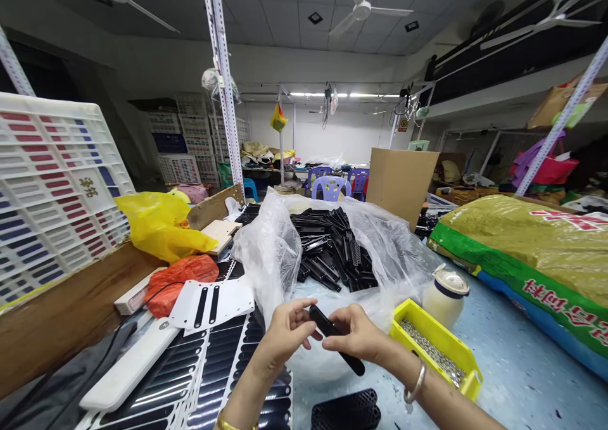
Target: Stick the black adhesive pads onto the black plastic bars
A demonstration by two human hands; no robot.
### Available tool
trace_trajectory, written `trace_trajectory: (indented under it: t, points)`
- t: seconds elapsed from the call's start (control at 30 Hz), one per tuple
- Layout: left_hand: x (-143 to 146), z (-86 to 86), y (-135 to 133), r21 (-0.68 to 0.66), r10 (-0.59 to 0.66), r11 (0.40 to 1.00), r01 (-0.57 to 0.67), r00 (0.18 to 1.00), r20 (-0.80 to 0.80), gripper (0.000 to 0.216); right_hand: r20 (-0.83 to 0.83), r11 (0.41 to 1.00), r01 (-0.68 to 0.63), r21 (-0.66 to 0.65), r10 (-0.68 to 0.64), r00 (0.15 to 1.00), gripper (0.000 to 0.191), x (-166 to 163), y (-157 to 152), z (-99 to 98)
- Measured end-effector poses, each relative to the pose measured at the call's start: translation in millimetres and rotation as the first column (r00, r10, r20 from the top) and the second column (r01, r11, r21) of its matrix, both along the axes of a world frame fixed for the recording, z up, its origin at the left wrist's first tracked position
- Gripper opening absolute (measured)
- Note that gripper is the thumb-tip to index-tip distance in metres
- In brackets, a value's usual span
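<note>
- Your right hand [354, 332] is clamped on the black strip [352, 361], tilted above the counter [517, 379].
- Your left hand [287, 332] is at its upper end, fingers curled; can't tell if they're gripping.
- Clear plastic bag [268, 252] sprawls right behind your hands, black pieces [325, 246] heaped inside.
- Yellow bin [470, 379] of small metal parts [434, 354] crowds your right forearm; cream jar [445, 303] just behind it.
- Black stack [346, 410] sits below the strip.
- Printed sheets [218, 366] fill your left, red bag [183, 281] beyond.
</note>
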State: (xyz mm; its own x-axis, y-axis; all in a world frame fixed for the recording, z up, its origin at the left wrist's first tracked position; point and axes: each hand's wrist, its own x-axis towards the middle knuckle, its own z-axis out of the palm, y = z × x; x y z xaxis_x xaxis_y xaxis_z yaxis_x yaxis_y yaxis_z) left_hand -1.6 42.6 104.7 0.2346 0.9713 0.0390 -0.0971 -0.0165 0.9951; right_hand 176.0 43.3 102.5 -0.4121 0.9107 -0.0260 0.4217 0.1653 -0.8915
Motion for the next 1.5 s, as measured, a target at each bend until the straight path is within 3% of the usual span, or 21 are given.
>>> trace_trajectory:
  t: [0.07, 0.17, 0.23, 0.3, 0.4, 0.5, 0.57, 0.73, 0.83, 0.93, 1.07, 1.17, 1.27, 1.33, 1.43, 1.5]
  points:
    - [2, -4.4, -11, -0.042, -0.036, 0.998, 0.038, 0.998, 0.055, 0.044, 0.188, 0.977, 0.093, 0.192, -0.13, 0.974, 0.021, 3, -15, -1.2]
    - [4, -13.1, -25, -0.069, -0.047, 0.996, 0.055, 0.993, 0.11, 0.034, 0.311, 0.911, 0.046, 0.411, -0.187, 0.932, 0.027, 12, -32, -1.7]
    - [4, -20.1, -33, -0.057, 0.001, 0.998, 0.009, 0.986, 0.166, 0.029, 0.272, 0.929, 0.064, 0.364, -0.172, 0.947, 0.031, 24, -36, -3.5]
    - [3, -28.7, -39, -0.05, 0.079, 0.996, -0.07, 0.973, 0.217, 0.027, 0.226, 0.969, 0.081, 0.235, -0.136, 0.965, 0.029, 36, -37, -8.2]
    - [1, -43.2, -43, -0.062, 0.115, 0.993, -0.103, 0.968, 0.225, 0.042, 0.231, 0.994, 0.018, 0.109, -0.043, 0.972, 0.021, 50, -38, -18.9]
    - [-1, -55.7, -42, -0.093, 0.102, 0.992, -0.086, 0.976, 0.191, 0.06, 0.293, 0.987, 0.015, 0.162, -0.062, 0.954, 0.016, 54, -46, -26.5]
    - [-4, -61.7, -41, -0.131, 0.127, 0.985, -0.108, 0.981, 0.15, 0.059, 0.354, 0.971, 0.012, 0.24, -0.099, 0.93, 0.015, 55, -52, -28.2]
    - [-11, -69.7, -40, -0.098, 0.159, 0.981, -0.166, 0.984, -0.075, 0.027, 0.48, 0.959, -0.125, 0.253, -0.012, 0.877, 0.02, 61, -54, -30.4]
    - [-11, -71.3, -44, 0.048, 0.127, 0.992, -0.118, 0.947, -0.295, 0.015, 0.519, 0.961, -0.176, 0.214, 0.041, 0.854, 0.023, 63, -45, -34.6]
    - [-8, -72.3, -48, 0.208, 0.147, 0.977, -0.037, 0.828, -0.541, 0.016, 0.536, 0.963, -0.198, 0.182, 0.072, 0.841, 0.023, 61, -37, -39.0]
    - [-5, -74.5, -53, 0.24, 0.151, 0.97, 0.039, 0.677, -0.72, 0.03, 0.558, 0.97, -0.2, 0.14, 0.09, 0.825, 0.015, 54, -34, -42.6]
    - [-3, -74.1, -59, 0.231, 0.098, 0.963, 0.14, 0.614, -0.783, 0.034, 0.57, 0.975, -0.202, 0.097, 0.112, 0.814, 0.014, 52, -38, -44.3]
    - [-3, -74.8, -68, 0.239, 0.067, 0.948, 0.21, 0.604, -0.794, 0.026, 0.551, 0.985, -0.162, 0.06, 0.102, 0.828, 0.022, 54, -46, -46.4]
    - [-5, -81.4, -74, 0.227, 0.039, 0.945, 0.234, 0.609, -0.792, 0.033, 0.522, 0.988, -0.154, 0.033, 0.114, 0.845, 0.039, 58, -56, -48.7]
    - [-14, -104.1, -79, 0.221, 0.018, 0.942, 0.253, 0.619, -0.786, 0.053, 0.514, 0.981, -0.191, 0.032, 0.148, 0.845, 0.062, 64, -73, -52.7]
    - [-23, -121.3, -79, 0.27, 0.013, 0.913, 0.306, 0.64, -0.768, 0.06, 0.52, 0.974, -0.212, 0.075, 0.143, 0.842, 0.061, 68, -81, -53.6]
